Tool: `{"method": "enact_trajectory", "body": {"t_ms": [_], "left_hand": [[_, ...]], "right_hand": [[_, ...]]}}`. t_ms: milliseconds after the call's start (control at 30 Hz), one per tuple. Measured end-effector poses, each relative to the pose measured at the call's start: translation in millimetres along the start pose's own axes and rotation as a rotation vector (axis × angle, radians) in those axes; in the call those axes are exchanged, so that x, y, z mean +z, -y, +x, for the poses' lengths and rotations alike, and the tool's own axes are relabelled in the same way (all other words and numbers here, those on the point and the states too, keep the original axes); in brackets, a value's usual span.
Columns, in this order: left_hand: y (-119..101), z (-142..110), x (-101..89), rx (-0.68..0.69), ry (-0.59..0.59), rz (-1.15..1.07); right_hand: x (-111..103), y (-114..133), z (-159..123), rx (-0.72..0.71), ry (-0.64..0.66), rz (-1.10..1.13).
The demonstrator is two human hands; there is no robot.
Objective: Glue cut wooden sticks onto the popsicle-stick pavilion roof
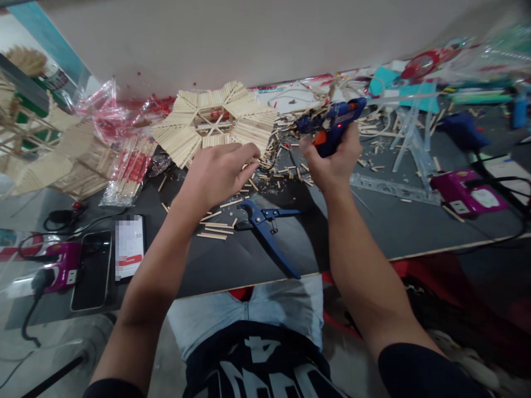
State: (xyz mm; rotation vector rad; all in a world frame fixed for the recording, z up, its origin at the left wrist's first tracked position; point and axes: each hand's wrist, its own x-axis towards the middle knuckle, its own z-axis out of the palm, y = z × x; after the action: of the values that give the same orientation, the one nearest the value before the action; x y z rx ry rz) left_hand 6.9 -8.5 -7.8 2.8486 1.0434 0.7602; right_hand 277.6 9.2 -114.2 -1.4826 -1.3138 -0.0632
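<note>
My right hand (336,157) grips a blue hot glue gun (342,119) by its handle. A clear glue stick (394,99) juts from the gun's back, and the nozzle points left. A small red light shows on its side. My left hand (224,174) is closed at the front edge of a star-shaped piece (178,138) built from thin wooden sticks. Its fingertips are pressed together, and I cannot make out what is between them. Just below lie a blue cutter (269,235) and several loose wooden sticks (215,229).
A second stick structure (62,155) and a bag of sticks (128,168) are at left. Two phones (91,271) and a purple power socket (62,268) lie at front left. At right are a clear ruler (394,189), another purple socket (468,192) and cables. Stick scraps litter the middle.
</note>
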Motion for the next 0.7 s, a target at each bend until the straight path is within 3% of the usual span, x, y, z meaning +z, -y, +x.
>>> {"method": "enact_trajectory", "body": {"t_ms": [700], "left_hand": [[3.8, 0.6, -0.8, -0.046, 0.022, -0.090]], "right_hand": [[-0.5, 2.6, -1.1, 0.022, 0.028, -0.052]]}}
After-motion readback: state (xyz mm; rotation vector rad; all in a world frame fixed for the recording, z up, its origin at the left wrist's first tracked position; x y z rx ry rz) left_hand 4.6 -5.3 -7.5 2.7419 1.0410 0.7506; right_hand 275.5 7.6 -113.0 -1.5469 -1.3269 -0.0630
